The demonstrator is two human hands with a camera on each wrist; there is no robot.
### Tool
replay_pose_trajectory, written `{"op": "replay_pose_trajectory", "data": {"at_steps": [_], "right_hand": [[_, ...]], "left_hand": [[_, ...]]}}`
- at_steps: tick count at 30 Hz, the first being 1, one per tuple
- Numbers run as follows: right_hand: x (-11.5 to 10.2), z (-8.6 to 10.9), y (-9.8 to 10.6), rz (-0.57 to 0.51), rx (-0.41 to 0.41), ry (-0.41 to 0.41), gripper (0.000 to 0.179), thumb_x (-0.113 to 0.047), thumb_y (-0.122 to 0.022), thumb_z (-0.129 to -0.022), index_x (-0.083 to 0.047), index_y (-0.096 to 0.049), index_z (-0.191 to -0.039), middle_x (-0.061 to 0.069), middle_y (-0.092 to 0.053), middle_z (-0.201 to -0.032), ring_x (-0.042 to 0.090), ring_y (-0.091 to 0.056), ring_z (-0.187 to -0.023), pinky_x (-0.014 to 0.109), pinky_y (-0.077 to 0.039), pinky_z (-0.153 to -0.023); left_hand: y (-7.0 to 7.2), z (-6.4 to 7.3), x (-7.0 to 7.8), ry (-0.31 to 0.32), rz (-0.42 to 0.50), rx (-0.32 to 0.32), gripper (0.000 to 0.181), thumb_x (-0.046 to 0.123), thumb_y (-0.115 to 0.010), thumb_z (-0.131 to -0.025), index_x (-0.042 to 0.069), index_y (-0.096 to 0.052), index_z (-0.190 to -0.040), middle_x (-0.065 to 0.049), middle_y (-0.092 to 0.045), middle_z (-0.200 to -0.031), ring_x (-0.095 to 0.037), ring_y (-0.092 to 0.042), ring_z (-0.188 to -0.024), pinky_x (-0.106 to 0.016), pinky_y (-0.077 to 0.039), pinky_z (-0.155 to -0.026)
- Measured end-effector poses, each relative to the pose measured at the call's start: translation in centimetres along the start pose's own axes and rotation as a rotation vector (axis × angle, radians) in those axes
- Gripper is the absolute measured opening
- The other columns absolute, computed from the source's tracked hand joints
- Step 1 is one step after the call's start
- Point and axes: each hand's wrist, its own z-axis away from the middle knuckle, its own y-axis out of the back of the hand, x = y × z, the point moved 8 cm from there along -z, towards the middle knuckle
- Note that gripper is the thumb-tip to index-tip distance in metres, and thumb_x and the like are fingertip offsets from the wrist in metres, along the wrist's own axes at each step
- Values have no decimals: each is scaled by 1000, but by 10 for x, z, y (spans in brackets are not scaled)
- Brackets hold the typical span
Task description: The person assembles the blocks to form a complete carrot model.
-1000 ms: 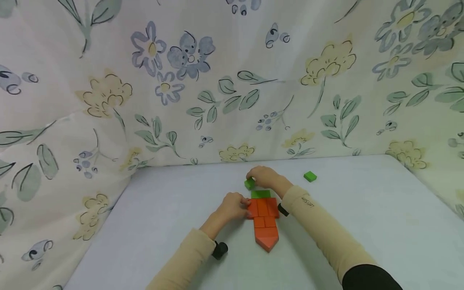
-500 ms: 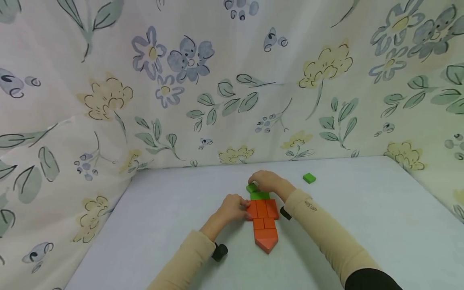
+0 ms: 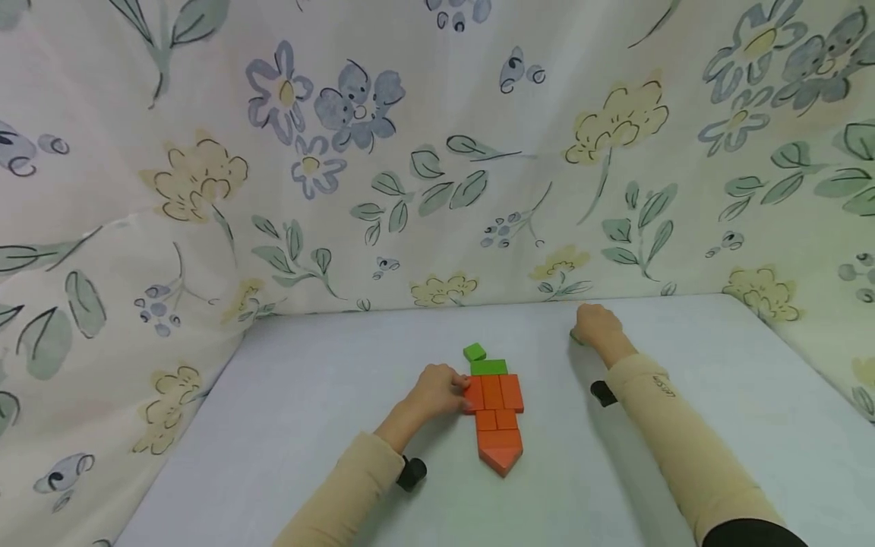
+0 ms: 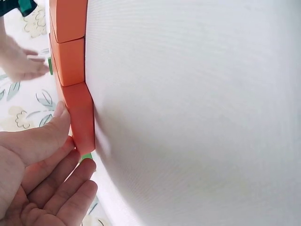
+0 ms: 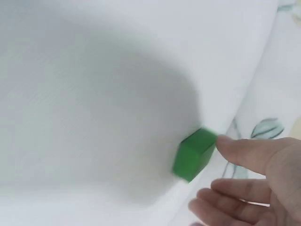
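An arrangement of orange blocks (image 3: pixel 498 419) lies on the white table, ending in a point toward the person. My left hand (image 3: pixel 437 389) rests at its left side, thumb and fingertips against the outer orange block (image 4: pixel 79 115). A green rectangular block (image 3: pixel 488 368) lies along the far end of the orange ones. Tilted at its far left corner is a small green block (image 3: pixel 475 352). Out to the right, my right hand (image 3: pixel 598 328) reaches over another green block (image 5: pixel 195 154). Its thumb touches that block's edge, while the other visible fingers lie apart from it.
The white table (image 3: pixel 328 365) ends at the back against a floral cloth (image 3: pixel 410 228), which also hangs along the left and right sides. A dark wrist camera (image 3: pixel 412 472) sits under the left wrist, and another camera (image 3: pixel 603 393) under the right.
My right hand has left the small green block at the far end of the arrangement and moved right to the separate green block. My left hand has stayed in place.
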Motion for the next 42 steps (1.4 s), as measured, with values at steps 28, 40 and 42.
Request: {"op": "replay_pose_trajectory", "data": {"at_steps": [28, 40, 42], "right_hand": [[-99, 6, -28, -307, -47, 369, 25, -13, -77, -80, 6, -71, -96, 11, -71, -88, 21, -64, -80, 37, -54, -74], [-119, 6, -37, -279, -76, 372, 24, -13, -75, -82, 5, -72, -97, 9, -69, -87, 19, -60, -78, 34, -53, -74], [-121, 5, -38, -278, -83, 364, 24, -13, -74, -82, 5, -72, -98, 9, -69, -89, 19, -61, -79, 35, -53, -75]], "left_hand": [[0, 1, 1, -11, 8, -3, 37, 12, -83, -76, 0, -73, -109, -13, -71, -109, -31, -61, -104, -39, -49, -89], [-1, -1, 0, -3, 6, -12, 37, 13, -83, -77, 0, -73, -109, -12, -71, -109, -30, -62, -105, -39, -50, -91], [-1, -1, 0, 0, 5, -14, 36, 13, -83, -77, 0, -73, -109, -12, -71, -110, -30, -61, -106, -39, -49, -91]]}}
